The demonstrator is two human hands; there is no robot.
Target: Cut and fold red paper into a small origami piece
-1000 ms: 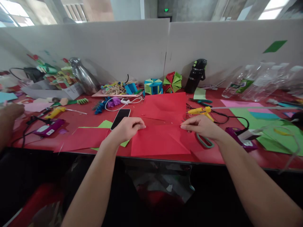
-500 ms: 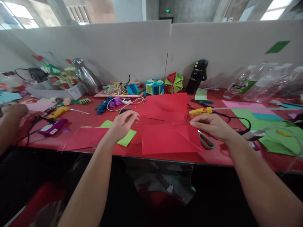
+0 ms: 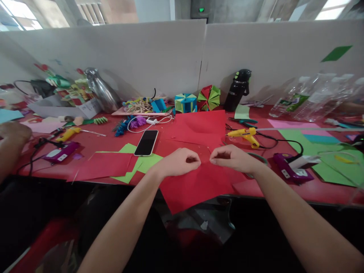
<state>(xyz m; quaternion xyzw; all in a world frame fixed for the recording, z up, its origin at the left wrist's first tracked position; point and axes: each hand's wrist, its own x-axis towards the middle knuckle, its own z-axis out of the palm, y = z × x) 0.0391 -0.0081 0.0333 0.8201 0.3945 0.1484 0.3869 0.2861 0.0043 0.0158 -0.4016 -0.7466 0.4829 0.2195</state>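
Note:
Both hands are at a red sheet of paper [image 3: 196,189] whose lower corner hangs past the table's front edge. Thumb and fingers of my left hand [image 3: 179,162] pinch its far edge. Close by on the right, my right hand [image 3: 233,158] pinches the same edge, a small gap between the two sets of fingertips. Another red sheet [image 3: 199,127] lies flat just beyond them. Partly hidden under my right wrist are the scissors [image 3: 260,157], with a grey-green handle. A yellow glue gun [image 3: 243,134] lies beyond that hand.
A phone [image 3: 146,143] rests on green sheets [image 3: 127,175] beside red paper [image 3: 105,166]. Purple power blocks [image 3: 292,170] with cables sit on both sides. Folded paper pieces [image 3: 185,103], a black bottle [image 3: 237,90] and plastic bottles [image 3: 309,100] stand behind. Another person's hand [image 3: 15,132] is at far left.
My left hand has moved right, uncovering the phone, and my right hand has moved left. The near red sheet has turned and shifted toward me, with both hands now at its far edge.

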